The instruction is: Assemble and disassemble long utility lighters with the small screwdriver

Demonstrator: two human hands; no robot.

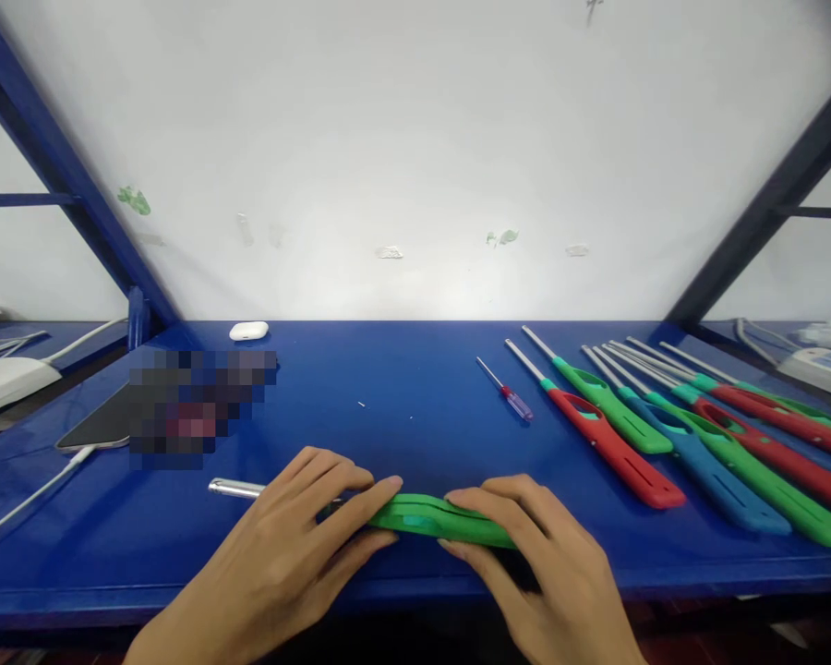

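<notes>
A green long-necked gas lighter point(422, 517) is held level above the front edge of the blue table, turned on its side so that the seam along its handle shows. My left hand point(311, 526) is closed around its neck end, thumb and forefinger pinching the casing. The metal tube sticks out past that hand to the left. With thumb and fingers pressed on the casing, my right hand point(526, 536) grips the handle end and hides its tip. A small dark gap runs along the seam between the hands.
Several red, green and blue lighters lie at the right, including a red lighter point(613, 448). A screwdriver point(505, 390) rests left of them. A white earphone case point(249, 331), a phone point(101, 420) on a cable and a blurred-out item stand left. Blue frame posts flank the table point(360, 443).
</notes>
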